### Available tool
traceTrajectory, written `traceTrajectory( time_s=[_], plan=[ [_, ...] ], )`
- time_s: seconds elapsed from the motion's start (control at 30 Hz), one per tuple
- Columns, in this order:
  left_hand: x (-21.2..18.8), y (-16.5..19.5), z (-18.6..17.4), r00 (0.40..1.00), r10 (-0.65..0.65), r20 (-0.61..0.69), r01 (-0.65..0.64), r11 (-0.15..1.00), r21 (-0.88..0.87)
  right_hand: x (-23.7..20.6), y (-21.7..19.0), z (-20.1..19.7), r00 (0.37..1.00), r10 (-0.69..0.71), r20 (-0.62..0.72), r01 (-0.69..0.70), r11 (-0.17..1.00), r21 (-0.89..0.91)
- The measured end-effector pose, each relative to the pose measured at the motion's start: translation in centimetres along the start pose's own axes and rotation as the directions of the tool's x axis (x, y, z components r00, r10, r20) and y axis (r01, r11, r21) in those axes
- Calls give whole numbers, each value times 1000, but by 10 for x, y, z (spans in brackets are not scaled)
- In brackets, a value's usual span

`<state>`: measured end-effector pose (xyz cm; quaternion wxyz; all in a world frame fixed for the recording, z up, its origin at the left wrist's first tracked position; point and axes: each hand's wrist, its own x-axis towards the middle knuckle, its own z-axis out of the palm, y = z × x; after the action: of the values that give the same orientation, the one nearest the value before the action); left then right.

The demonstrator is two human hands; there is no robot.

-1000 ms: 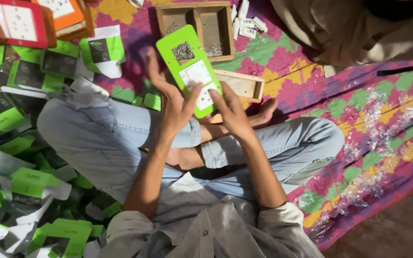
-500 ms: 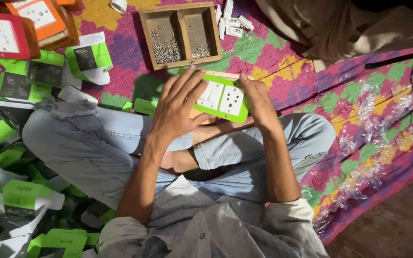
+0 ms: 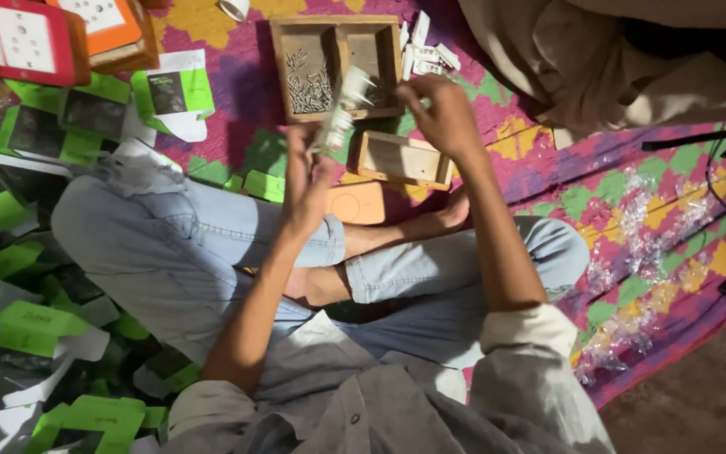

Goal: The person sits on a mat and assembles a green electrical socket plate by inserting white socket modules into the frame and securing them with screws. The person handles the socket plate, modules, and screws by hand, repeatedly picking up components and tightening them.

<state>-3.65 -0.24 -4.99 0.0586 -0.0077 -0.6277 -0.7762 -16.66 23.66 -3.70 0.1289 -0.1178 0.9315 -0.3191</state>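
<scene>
Both hands [image 3: 308, 181] [image 3: 443, 113] hold card [image 3: 339, 118] edge-on beside wooden tray [image 3: 277, 71].

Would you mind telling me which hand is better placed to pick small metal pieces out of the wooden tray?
Probably the right hand: it hovers beside the wooden tray, fingers apparently free. The left hand is lower and has its grip on the green and white card.

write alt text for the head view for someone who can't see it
Seen from above, a person sitting cross-legged on a colourful patterned mat holds a small white and green packet in the left hand, while the right hand reaches over a wooden tray of small metal pins. Green and white packets lie heaped to one side.
</scene>
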Motion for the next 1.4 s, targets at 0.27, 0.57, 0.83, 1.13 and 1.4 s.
traceTrajectory(
  time_s=[0.27, 0.57, 0.83, 1.13, 1.4],
  plan=[
    [12, 6, -28, 923, -372, -104, 234, 752, -617, 60, 18, 64, 980, -192, 61, 190, 780, -597],
    [15, 15, -28, 906, -421, 35, 294, 569, -768, 70, 21, 64, 988, -52, 145, 127, 805, -580],
    [16, 23, -26, 898, -436, 58, 323, 563, -760, 62, 11, 48, 965, -225, 132, 260, 863, -432],
    [7, 6, -9, 909, -404, 99, 322, 534, -782, -21, -22, 35, 963, 15, -268, 166, 751, 639],
    [-3, 0, 12, 883, -428, 192, 414, 520, -747, -82, -51, 53, 949, 196, -249, 91, 583, 807]
  ],
)
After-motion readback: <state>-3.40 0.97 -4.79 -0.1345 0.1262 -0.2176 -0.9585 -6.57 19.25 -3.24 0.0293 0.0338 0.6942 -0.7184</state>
